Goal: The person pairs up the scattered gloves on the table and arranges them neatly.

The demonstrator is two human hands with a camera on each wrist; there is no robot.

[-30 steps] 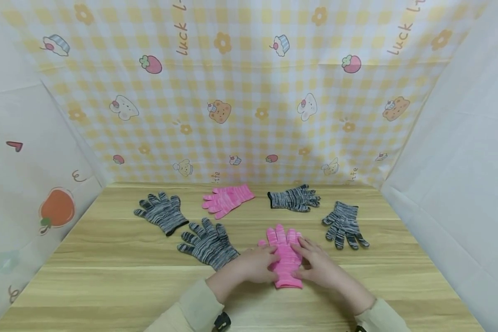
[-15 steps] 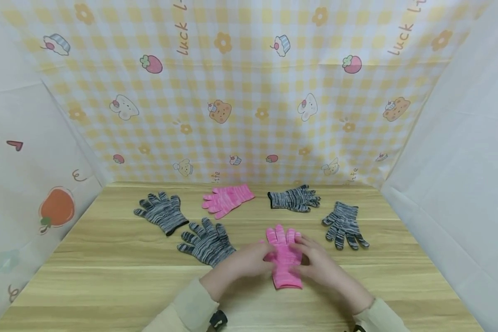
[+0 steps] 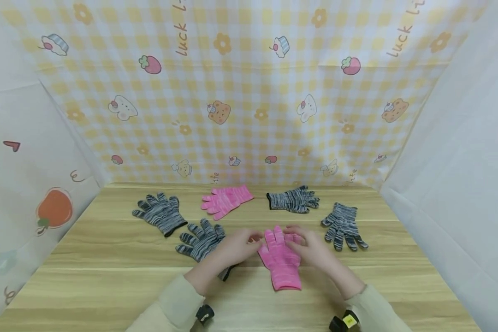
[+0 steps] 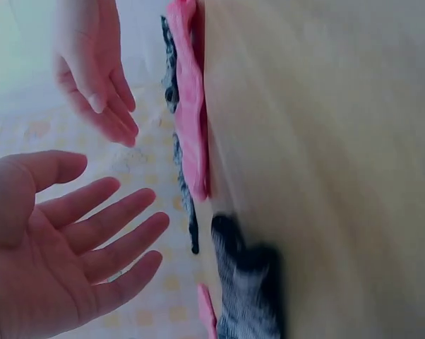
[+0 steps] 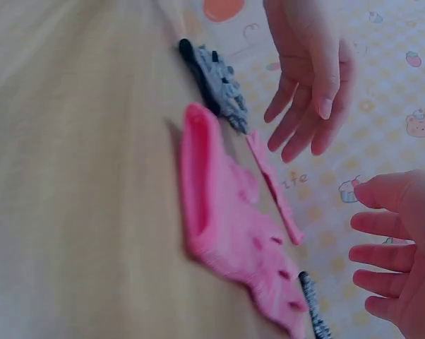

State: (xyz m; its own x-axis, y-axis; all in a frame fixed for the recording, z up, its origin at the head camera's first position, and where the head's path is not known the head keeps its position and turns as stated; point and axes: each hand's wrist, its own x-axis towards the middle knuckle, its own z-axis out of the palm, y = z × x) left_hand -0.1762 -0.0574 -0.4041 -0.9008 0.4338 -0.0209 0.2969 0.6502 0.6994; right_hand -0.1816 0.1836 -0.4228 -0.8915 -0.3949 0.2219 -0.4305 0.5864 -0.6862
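A pink knitted glove (image 3: 283, 265) lies flat on the table, fingers pointing away and cuff towards me. My left hand (image 3: 241, 243) hovers by its thumb side, above a grey-and-black striped glove (image 3: 201, 240) that it partly hides. On the other side, my right hand (image 3: 311, 248) covers part of the pink glove's fingers from the head camera. The right wrist view shows both hands raised above the pink glove (image 5: 230, 212), apart from it, with fingers loosely extended and nothing held. The left wrist view shows the same gap beside the pink glove (image 4: 190, 106).
Along the back lie a second pink glove (image 3: 227, 201) and a striped grey glove (image 3: 292, 199). Other striped gloves rest at the left (image 3: 161, 213) and the right (image 3: 345, 227). A checked cloth (image 3: 249, 92) hangs behind the wooden table (image 3: 108, 286).
Both hands, which were on the pink glove, have lifted off it and shifted slightly away from me. The glove's thumb and palm now show more; the other gloves stay put.
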